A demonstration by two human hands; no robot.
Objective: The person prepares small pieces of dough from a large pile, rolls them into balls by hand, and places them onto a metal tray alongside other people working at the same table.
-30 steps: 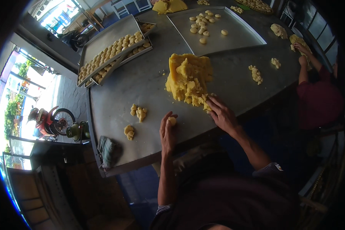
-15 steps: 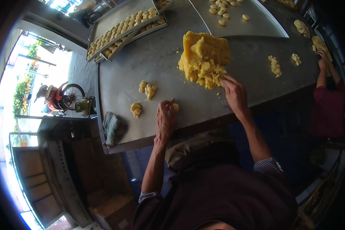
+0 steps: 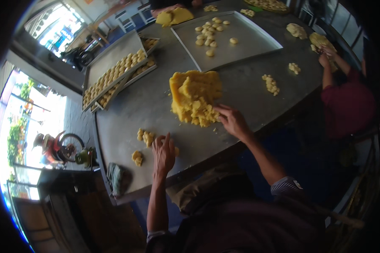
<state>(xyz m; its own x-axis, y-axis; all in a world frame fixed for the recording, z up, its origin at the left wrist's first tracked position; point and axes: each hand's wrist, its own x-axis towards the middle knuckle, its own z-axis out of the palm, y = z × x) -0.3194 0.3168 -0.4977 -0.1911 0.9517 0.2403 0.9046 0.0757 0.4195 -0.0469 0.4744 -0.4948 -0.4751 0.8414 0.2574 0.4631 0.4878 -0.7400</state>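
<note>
A large crumbly mound of yellow paste sits on the grey metal table in front of me. My right hand is at its near right edge, fingers bent together on loose bits of the paste. My left hand is over the table to the left, fingers stretched forward and apart, palm down. Its fingertips are beside a cluster of pale dough lumps. Another dough lump lies left of that hand, and a small dough ball, partly hidden, lies just right of it.
Stacked trays of rounded dough pieces stand at the far left. A flat metal tray with several dough balls lies ahead. A folded cloth lies at the near left corner. A co-worker in maroon handles dough at the right.
The view has tilted up, showing more of the far table and another person's arm. My left hand has moved from the small dough ball to the dough cluster. My right hand stays at the mound.
</note>
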